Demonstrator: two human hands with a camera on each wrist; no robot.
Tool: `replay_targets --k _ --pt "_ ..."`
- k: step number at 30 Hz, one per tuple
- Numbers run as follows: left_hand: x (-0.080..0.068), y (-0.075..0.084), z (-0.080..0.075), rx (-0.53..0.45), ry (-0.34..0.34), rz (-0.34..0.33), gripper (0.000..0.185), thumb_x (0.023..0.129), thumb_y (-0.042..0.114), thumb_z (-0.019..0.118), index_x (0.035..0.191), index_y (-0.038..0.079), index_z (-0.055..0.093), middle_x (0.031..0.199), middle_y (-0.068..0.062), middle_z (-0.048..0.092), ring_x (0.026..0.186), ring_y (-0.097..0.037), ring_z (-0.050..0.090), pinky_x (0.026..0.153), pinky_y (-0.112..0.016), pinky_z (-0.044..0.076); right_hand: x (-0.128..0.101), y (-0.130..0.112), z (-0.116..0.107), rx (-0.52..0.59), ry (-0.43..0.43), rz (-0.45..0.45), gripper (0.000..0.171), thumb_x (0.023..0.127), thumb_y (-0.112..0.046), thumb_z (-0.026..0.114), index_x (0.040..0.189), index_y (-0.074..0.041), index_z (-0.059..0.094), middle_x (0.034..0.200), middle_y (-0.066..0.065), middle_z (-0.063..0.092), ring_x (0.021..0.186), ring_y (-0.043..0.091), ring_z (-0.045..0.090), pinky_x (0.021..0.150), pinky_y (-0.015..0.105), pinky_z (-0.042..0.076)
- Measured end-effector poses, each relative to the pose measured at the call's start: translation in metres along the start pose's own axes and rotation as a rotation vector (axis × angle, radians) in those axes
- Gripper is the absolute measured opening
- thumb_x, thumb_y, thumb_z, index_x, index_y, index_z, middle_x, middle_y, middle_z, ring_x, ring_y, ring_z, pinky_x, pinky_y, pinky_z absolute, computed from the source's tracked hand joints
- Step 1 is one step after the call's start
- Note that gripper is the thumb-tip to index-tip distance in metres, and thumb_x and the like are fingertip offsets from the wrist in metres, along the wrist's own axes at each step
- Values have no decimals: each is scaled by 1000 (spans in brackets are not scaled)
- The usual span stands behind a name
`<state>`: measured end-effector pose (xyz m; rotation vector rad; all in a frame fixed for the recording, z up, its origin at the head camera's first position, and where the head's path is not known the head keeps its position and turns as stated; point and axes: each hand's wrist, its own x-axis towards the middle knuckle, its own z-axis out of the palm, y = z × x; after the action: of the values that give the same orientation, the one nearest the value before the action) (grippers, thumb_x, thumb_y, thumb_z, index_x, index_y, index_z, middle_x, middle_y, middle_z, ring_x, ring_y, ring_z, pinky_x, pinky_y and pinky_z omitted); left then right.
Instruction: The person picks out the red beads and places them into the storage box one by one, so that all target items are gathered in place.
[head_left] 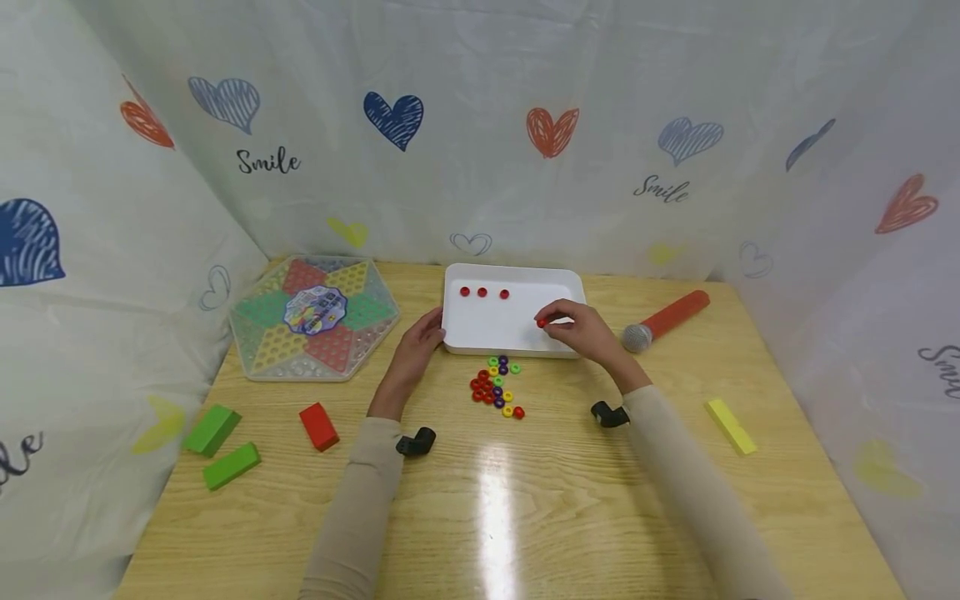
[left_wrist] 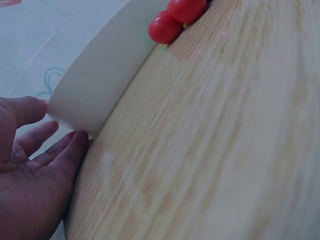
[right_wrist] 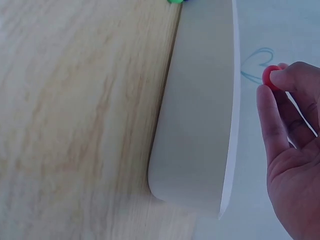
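Note:
A white tray (head_left: 517, 337) lies at the middle back of the wooden table, with three red beads (head_left: 482, 292) in a row inside it. My right hand (head_left: 581, 329) hovers over the tray's right part and pinches a red bead (head_left: 541, 322) between thumb and fingertip; the right wrist view shows this bead (right_wrist: 270, 76) above the tray's rim (right_wrist: 231, 125). My left hand (head_left: 420, 337) rests with straight fingers against the tray's left front corner (left_wrist: 75, 120). A pile of small coloured ring beads (head_left: 496, 388) lies on the table just in front of the tray.
A hexagonal Chinese checkers board (head_left: 312, 317) sits at the back left. Two green blocks (head_left: 221, 446) and a red block (head_left: 318, 426) lie front left, a yellow block (head_left: 730, 426) at the right. A red-handled microphone (head_left: 666, 321) lies right of the tray. Cloth walls enclose the table.

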<state>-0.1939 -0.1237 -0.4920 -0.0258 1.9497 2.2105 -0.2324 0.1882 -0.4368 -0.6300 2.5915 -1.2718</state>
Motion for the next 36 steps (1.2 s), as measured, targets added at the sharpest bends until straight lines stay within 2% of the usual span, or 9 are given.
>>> replay_targets --k 4,12,22,29,36 --pt "7 -11 -2 -4 19 13 50 101 10 49 150 13 36 153 -8 36 140 -20 36 115 -34 33 12 3 -6 -5 -13 4 20 93 -7 62 112 -2 67 112 11 65 108 25 60 93 42 53" --pt "8 -10 -1 -16 23 30 50 100 8 50 149 11 38 151 -10 39 138 -21 38 113 -34 35 29 4 -12 -50 -22 -2 19 94 -7 62 112 -3 67 112 7 65 107 22 61 92 42 53" --pt "6 -13 0 -18 26 7 50 101 9 50 149 11 37 151 -10 39 138 -21 38 113 -35 36 50 15 -10 -106 -53 58 21 94 -6 60 113 -3 67 109 7 67 106 22 61 94 40 51" --pt "8 -15 -3 -16 20 10 50 101 10 50 149 12 37 151 -10 38 138 -21 38 113 -34 36 64 15 -13 -102 -59 68 21 93 -3 60 113 0 67 108 11 66 106 25 61 92 41 51" --pt "9 -15 -5 -1 12 4 50 101 12 50 149 13 36 153 -9 37 139 -22 37 114 -36 35 77 12 -14 -143 -68 131 21 93 -5 60 112 -3 67 110 9 65 107 25 59 93 41 50"
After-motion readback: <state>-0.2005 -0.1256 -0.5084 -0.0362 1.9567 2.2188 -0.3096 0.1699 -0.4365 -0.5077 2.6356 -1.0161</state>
